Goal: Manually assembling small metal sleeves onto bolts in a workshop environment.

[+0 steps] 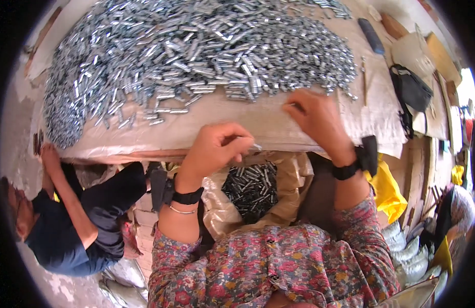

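A wide heap of small silvery metal sleeves covers the far part of the cloth-covered table. Over the table's near edge, my left hand is closed, thumb and fingertips pinching a small silvery metal sleeve. Slightly blurred, my right hand hovers by the near right edge of the heap. Its fingers are curled together, and whatever they hold is hidden. Below my hands, an open tan sack in front of my body contains many dark, slim metal pieces.
A person in dark clothes sits at the left, a hand at the table's corner. On the right lie a dark oblong object, a thin rod and a black pouch. Filled sacks and another person are farther right.
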